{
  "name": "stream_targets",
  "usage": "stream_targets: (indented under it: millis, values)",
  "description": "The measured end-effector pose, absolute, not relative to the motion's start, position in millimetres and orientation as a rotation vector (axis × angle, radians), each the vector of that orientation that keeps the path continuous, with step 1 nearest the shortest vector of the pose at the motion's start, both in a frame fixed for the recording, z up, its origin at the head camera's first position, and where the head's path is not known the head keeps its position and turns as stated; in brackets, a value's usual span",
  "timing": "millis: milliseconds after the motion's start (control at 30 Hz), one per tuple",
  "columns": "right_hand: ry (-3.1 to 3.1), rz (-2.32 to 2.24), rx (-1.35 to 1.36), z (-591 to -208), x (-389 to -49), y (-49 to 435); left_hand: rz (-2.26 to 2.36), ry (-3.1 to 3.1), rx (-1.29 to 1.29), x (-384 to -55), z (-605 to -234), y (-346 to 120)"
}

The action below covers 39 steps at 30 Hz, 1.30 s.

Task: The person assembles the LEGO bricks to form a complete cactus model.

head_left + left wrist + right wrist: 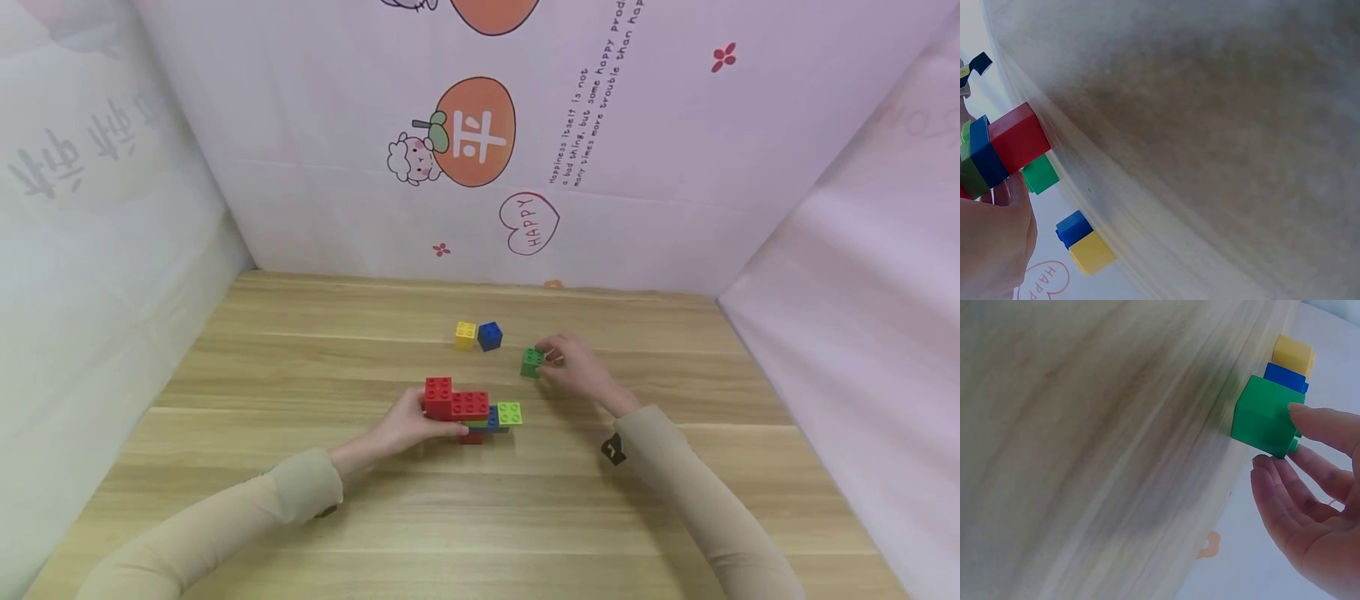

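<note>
My left hand (408,422) grips an assembly of building blocks (470,406), with red blocks on top and blue and light green ones among them. From the left wrist view, a red block (1020,136) and a blue block (988,154) of this assembly rise past the fingers. To the right, my right hand (579,371) pinches a green building block (531,363) that sits on the table, studs up. In the right wrist view, the thumb lies on one side of the green block (1266,417) and the fingers are at its other side, partly hidden.
A yellow block (465,336) and a dark blue block (490,336) stand side by side farther back on the wooden table (337,333). A printed white cloth (315,208) hangs along the table's back edge, and pale cloth hangs at both sides.
</note>
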State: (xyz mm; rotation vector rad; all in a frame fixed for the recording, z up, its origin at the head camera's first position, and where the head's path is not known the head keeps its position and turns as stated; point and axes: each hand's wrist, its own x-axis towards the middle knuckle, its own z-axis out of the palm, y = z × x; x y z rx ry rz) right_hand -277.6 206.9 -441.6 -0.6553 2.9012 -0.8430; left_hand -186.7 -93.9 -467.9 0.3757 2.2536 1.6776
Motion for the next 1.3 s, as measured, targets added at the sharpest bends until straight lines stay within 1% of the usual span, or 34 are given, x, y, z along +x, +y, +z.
stream_targets:
  millis: [500, 700, 1300]
  values:
    - [2.862, -0.896, -0.650, -443, -279, 208, 1.682, 2.253, 0.379, -187, -467, -92]
    - [2.881, -0.896, -0.700, -444, -277, 209, 1.689, 2.251, 0.376, -188, -467, -93]
    - [2.923, -0.920, -0.792, -438, -259, 205, 1.688, 2.248, 0.364, -187, -468, -93]
